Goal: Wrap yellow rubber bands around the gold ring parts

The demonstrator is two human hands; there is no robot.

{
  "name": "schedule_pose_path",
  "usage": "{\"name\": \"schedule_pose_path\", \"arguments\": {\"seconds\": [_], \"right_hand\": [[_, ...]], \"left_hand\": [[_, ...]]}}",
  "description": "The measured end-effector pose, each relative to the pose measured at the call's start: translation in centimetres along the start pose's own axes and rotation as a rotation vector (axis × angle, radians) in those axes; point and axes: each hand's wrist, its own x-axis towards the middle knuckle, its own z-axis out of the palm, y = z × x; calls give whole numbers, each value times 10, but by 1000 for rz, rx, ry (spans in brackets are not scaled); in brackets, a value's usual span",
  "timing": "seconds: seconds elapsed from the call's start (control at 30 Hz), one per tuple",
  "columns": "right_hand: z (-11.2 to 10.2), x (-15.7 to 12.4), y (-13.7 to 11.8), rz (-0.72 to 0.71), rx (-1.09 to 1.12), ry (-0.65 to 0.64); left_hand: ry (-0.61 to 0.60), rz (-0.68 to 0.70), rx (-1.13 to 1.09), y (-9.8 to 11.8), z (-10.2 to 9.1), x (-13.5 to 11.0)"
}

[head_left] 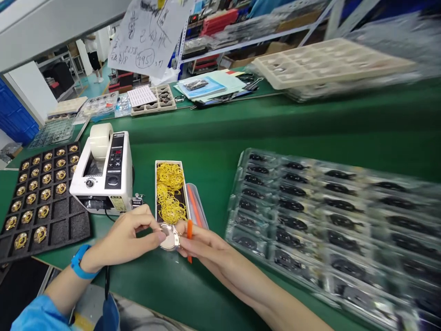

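A round silver watch case [168,240] is held between both hands above the green table, in front of the box of yellow rings. The fingers of my left hand [132,235] pinch its left edge, and a blue band circles that wrist. My right hand [203,242] grips the case's right side. An orange stick-like tool [189,240] also sticks out above and below the fingers of that hand; its ends and kind are hard to make out. Just beyond the hands stands a narrow white box [156,193] filled with thin yellow rings [170,193].
A white tape dispenser [119,177] stands left, beside a black tray [65,218] of gold-coloured round parts. On the right lies a blurred clear tray [237,193] with dark pieces. A beige tray [330,64], papers [206,87] and a handwritten sheet [144,41] are at the back.
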Motion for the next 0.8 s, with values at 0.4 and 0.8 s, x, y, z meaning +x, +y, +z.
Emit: {"name": "schedule_pose_path", "arguments": {"seconds": [0.4,0.8], "right_hand": [[0,-2,0,9,-51,28],[0,-3,0,-4,-109,47]], "left_hand": [[25,20,38,-3,4,0],[62,47,88,-4,8,1]]}}
